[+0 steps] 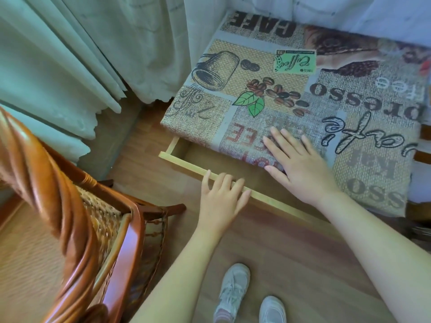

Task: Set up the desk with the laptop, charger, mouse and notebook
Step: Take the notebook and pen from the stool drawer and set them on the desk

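The desk (268,73) is a small table covered with a coffee-print cloth. Under its near edge a pale wooden drawer (184,163) is pulled partly out. My left hand (221,194) grips the drawer's front rail, fingers curled over the top edge. Flat on the cloth near the front edge lies my right hand (300,164), fingers spread and holding nothing. What shows of the drawer's inside looks bare; the rest is hidden under the tabletop. No laptop, charger, mouse or notebook is in view.
A wicker chair with a glossy wooden frame (77,206) stands close on the left. Pale curtains (77,54) hang behind it and the desk. My two feet in light shoes (247,299) stand on the wood-look floor in front of the drawer.
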The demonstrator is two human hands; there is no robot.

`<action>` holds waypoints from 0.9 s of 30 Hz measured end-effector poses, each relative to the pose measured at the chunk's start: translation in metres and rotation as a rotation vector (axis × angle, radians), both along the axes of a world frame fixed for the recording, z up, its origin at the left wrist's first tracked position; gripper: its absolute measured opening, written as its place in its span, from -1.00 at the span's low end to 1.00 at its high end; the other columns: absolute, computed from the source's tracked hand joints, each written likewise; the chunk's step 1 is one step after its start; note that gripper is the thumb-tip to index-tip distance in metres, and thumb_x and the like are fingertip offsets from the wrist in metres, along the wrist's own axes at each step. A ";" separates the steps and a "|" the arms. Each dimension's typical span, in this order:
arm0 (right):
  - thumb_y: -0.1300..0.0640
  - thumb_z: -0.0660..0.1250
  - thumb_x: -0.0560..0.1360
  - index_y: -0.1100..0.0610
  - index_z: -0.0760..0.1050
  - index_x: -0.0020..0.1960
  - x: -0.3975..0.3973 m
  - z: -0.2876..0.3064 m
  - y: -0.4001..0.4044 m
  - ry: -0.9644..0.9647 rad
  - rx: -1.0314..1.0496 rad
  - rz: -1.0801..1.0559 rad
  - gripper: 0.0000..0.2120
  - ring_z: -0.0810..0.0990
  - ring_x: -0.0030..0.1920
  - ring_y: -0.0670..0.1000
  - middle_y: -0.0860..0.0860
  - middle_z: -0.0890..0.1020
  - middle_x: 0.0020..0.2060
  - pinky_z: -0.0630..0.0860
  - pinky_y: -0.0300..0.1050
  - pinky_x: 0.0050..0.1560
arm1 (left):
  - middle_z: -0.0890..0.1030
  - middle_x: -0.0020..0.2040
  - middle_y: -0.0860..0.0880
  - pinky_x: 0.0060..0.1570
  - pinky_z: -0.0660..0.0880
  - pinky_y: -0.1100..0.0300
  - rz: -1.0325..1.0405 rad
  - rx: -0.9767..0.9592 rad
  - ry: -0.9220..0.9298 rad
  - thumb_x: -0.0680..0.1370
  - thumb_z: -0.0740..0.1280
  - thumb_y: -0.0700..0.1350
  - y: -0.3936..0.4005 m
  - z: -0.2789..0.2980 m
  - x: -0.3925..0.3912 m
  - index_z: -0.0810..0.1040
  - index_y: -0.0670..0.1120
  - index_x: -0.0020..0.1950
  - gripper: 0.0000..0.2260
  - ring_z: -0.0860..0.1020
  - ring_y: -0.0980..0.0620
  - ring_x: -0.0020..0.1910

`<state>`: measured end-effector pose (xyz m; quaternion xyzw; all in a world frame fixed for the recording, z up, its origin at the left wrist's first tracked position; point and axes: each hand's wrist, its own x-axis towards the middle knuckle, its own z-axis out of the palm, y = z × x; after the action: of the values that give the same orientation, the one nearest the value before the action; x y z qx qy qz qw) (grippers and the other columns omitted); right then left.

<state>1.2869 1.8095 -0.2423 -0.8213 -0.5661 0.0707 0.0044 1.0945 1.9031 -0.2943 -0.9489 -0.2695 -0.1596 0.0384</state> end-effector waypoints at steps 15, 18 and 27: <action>-0.16 -0.13 0.58 -0.08 -0.06 0.54 -0.024 -0.004 0.000 -0.006 0.024 -0.184 -0.46 -0.04 0.54 0.10 -0.02 -0.01 0.55 -0.05 0.22 0.46 | 0.41 -0.42 -0.01 -0.21 0.27 0.05 -0.112 0.033 0.027 0.55 0.22 -0.05 0.001 0.007 -0.016 0.40 -0.03 -0.37 -0.72 0.42 -0.07 -0.36; -0.15 -0.10 0.58 -0.07 -0.03 0.53 -0.026 -0.005 -0.001 -0.015 0.032 -0.196 -0.46 -0.01 0.53 0.11 -0.01 0.03 0.55 -0.02 0.25 0.45 | 0.40 -0.45 -0.03 -0.27 0.23 0.05 -0.167 0.033 0.112 0.52 0.24 -0.08 -0.005 0.001 -0.031 0.39 -0.04 -0.39 -0.73 0.40 -0.08 -0.40; -0.06 0.01 0.61 -0.09 -0.05 0.54 -0.043 -0.009 -0.005 -0.058 0.019 -0.280 -0.47 -0.01 0.53 0.13 0.00 0.00 0.55 -0.05 0.39 0.40 | 0.45 -0.45 -0.01 -0.25 0.20 0.07 -0.215 -0.033 0.276 0.53 0.24 -0.02 -0.018 -0.006 -0.061 0.45 -0.03 -0.38 -0.72 0.43 -0.04 -0.43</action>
<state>1.2443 1.8049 -0.2510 -0.8940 -0.4463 0.0402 0.0057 1.0334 1.8846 -0.3007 -0.9857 -0.1612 -0.0265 0.0423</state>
